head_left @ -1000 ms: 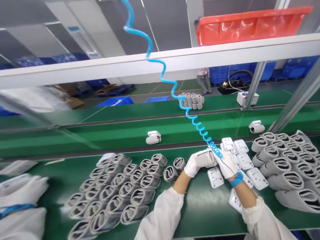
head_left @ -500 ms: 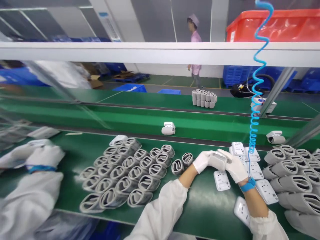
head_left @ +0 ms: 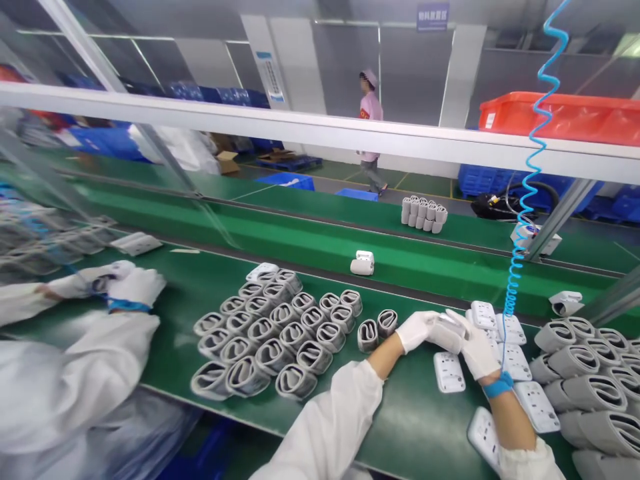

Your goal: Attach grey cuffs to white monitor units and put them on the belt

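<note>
My left hand (head_left: 419,331), in a white glove, is closed on the left side of a grey rolled piece (head_left: 447,333) with a lighter upper edge. From the other side, my gloved right hand (head_left: 477,347) grips the same piece, with a blue band around the wrist. The fingers hide part of it. A white socket plate (head_left: 449,372) lies on the green belt just below the hands. Several more white socket plates (head_left: 515,360) lie beside and behind my right wrist, and another plate (head_left: 484,433) is left of my right forearm.
Standing grey rolls (head_left: 270,333) fill the belt to the left; more grey rolls (head_left: 595,380) are stacked at right. A blue coiled cord (head_left: 520,253) hangs near my right hand. A co-worker's gloved hands (head_left: 130,287) work at far left. A shelf rail (head_left: 320,130) crosses ahead.
The camera view has shifted, so the scene sits lower and tilted. Both my hands stay on the grey rolled piece. The person in pink in the background has walked left.
</note>
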A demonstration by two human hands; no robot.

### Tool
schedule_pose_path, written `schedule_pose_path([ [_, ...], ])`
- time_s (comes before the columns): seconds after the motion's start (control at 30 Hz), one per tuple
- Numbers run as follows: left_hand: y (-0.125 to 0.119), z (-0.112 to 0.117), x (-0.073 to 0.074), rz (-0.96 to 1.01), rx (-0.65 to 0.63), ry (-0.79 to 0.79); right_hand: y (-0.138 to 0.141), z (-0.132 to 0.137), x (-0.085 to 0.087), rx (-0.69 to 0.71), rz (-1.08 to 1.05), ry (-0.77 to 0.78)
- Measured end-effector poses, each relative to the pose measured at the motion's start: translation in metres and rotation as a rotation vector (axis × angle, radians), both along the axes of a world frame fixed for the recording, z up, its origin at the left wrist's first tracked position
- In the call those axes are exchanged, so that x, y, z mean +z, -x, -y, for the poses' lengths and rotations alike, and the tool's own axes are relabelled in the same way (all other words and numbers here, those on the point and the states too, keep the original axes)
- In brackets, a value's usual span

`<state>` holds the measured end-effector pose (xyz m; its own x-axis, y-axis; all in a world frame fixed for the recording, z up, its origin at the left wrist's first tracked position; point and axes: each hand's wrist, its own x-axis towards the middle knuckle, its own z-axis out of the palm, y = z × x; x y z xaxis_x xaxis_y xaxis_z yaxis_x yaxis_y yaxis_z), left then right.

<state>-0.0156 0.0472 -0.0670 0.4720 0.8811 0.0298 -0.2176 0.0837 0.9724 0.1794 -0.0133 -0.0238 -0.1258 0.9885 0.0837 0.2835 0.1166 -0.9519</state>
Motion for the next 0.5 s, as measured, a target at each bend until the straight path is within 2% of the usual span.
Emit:
schedule_pose_path([
  [0.27,-0.0001,-0.0005,0.0047,0.016,-0.002,-0.041,-0.0012,0.0001,-0.0097,-0.071,0.063,-0.109],
  [0.5,0.0009,-0.0047,0.0054,-0.004,-0.022,-0.047,0.0046,0.0016,-0.0025,-0.046,-0.003,-0.073],
])
